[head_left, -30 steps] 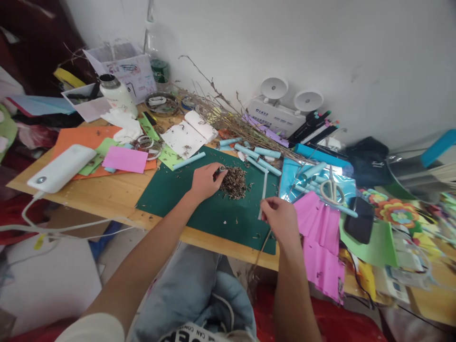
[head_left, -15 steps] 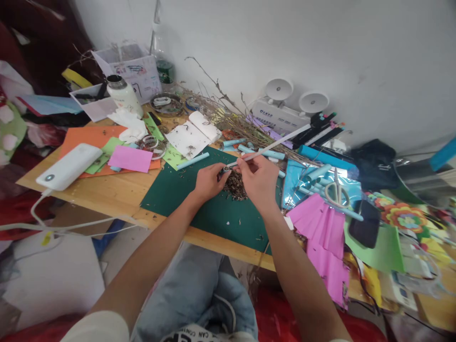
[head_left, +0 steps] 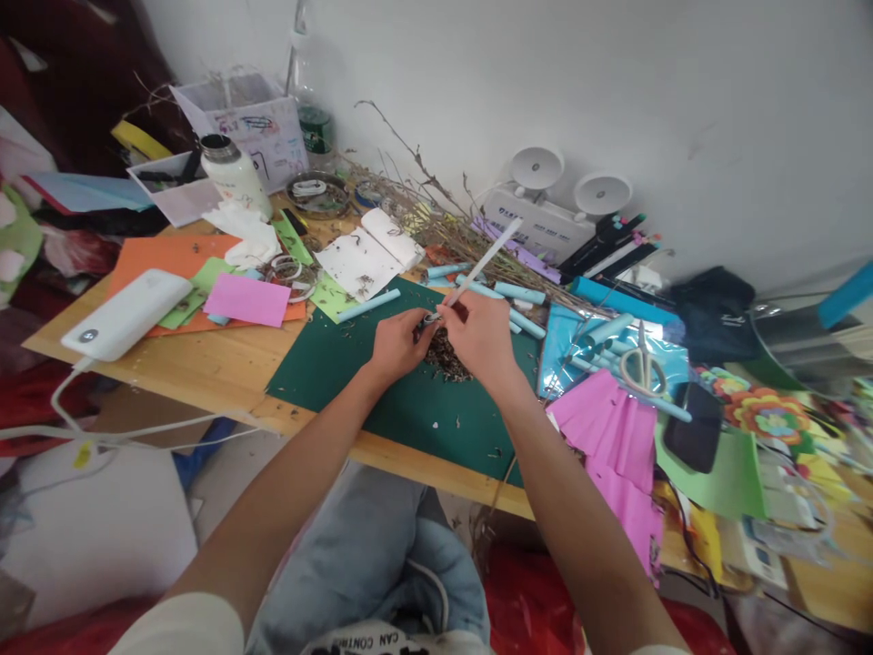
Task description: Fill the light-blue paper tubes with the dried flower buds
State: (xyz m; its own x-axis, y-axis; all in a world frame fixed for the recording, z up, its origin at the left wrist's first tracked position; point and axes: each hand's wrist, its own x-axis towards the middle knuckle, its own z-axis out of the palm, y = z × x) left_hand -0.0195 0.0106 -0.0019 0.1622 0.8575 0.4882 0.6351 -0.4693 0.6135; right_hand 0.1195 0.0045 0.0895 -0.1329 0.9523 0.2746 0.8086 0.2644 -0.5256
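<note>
My left hand (head_left: 396, 346) is closed, fingers and thumb pinching a small tube (head_left: 429, 317). Only the tube's pale rim shows; the rest of it is hidden in my fingers. In my right hand (head_left: 479, 335) is a long, thin white stick (head_left: 487, 256), gripped near its lower end. That lower end meets the tube's mouth, though my fingers hide whether it goes inside. Below both hands a heap of dried brown plant bits (head_left: 446, 357) lies on a dark green mat (head_left: 423, 437).
Light blue paper tubes (head_left: 368, 306) lie around the mat, several of them right of it near scissors (head_left: 642, 364). Dry twigs (head_left: 470, 246) run along the back. A white power bank (head_left: 126, 314), pink paper (head_left: 246, 300) and an uncapped white bottle (head_left: 235, 177) stand left.
My right hand has moved a little left, closer to my left hand. The white stick has tipped up more steeply, its far end swinging left.
</note>
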